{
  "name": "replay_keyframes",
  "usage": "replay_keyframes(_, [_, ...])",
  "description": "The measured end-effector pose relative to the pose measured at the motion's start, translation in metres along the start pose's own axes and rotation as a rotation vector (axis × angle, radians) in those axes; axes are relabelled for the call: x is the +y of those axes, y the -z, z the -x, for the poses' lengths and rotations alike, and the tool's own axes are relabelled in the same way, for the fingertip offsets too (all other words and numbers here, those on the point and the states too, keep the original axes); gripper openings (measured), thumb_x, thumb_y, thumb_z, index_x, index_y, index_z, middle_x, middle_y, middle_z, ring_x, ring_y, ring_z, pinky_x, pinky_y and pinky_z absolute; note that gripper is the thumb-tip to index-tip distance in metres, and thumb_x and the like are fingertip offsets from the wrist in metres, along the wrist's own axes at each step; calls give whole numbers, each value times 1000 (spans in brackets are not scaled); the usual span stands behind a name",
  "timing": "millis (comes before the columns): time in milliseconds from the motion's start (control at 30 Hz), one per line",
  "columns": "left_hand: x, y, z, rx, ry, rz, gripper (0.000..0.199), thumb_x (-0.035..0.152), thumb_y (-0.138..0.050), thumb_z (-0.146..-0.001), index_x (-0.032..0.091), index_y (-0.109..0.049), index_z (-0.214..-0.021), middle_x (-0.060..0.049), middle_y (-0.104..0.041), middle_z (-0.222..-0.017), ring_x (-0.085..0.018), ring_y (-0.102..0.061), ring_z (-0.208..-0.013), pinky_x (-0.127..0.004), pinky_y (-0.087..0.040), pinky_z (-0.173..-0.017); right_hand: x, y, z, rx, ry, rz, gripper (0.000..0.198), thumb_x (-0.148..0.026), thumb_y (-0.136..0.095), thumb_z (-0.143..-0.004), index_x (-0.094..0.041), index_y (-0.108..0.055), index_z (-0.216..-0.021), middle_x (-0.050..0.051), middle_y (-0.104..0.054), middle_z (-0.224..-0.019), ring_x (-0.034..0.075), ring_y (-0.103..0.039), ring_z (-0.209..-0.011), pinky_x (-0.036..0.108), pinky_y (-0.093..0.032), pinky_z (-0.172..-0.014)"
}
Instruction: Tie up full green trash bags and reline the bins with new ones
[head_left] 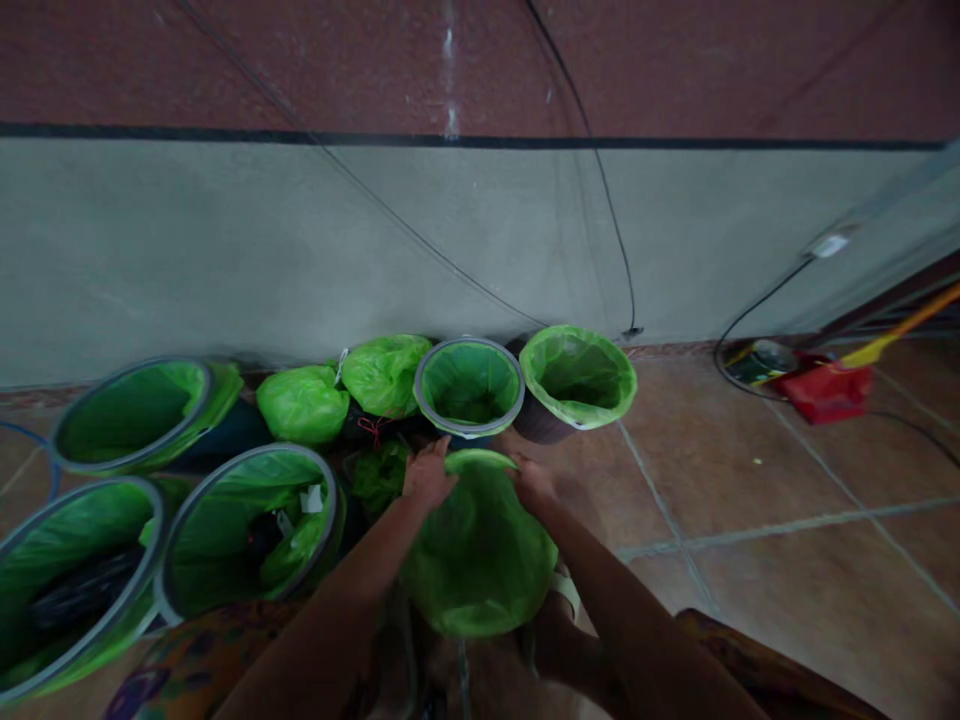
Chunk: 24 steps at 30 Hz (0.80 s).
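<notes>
In front of me stands a bin lined with a green bag (480, 550), its mouth tilted towards me and the liner folded over the rim. My left hand (429, 474) is at the far left of that rim, the thumb inside and the fingers closed over the liner's edge. On the opposite side, my right hand (534, 484) grips the liner at the rim, its fingertips partly hidden. Just beyond my hands are a grey-rimmed lined bin (427, 390) and a dark bin with a loose green liner (630, 380). Crumpled green plastic (379, 478) lies beside my left hand.
Several larger lined bins (330, 520) stand at the left, some with items inside. Stuffed green bags (304, 400) sit by the wall (300, 250). A red dustpan (825, 390) and a black cable (727, 340) lie at the right on the tiled floor (780, 570).
</notes>
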<state>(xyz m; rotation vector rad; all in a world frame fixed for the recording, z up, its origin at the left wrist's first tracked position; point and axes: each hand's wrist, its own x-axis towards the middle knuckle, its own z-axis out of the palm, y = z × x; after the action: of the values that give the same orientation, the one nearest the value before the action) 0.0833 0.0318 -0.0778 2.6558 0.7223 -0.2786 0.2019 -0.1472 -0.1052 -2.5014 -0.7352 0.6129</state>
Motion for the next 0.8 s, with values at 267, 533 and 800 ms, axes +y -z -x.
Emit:
replay_keyframes(267, [0, 17, 6, 98, 104, 210, 65, 38, -63, -79, 17, -43, -138, -13, -53, -138, -27, -51, -125, -39, -40, -103, 42, -23, 80, 213, -307, -106, 34, -36, -49, -87, -16, -62, -112, 12, -71, -93, 24, -67, -83, 32, -48, -71])
replay_keyframes(533, [22, 10, -9, 141, -122, 76, 34, 33, -42, -95, 20, -60, -120, -8, -65, -124, -23, -57, -115, -36, -37, -103, 12, 15, 41, 288, -174, -182, 48, -36, -34, -94, -11, -55, -129, 17, -62, -126, 26, -59, -116, 37, -45, -97])
replay_keyframes(800, [9, -12, -27, -56, -172, -9, 33, 33, -39, -96, 20, -60, -118, -9, -67, -116, -21, -61, -108, -30, -44, -94, 7, -14, 5, 37, 121, -212, 31, -31, -41, -94, -16, -64, -109, 6, -71, -101, 17, -65, -91, 26, -48, -84])
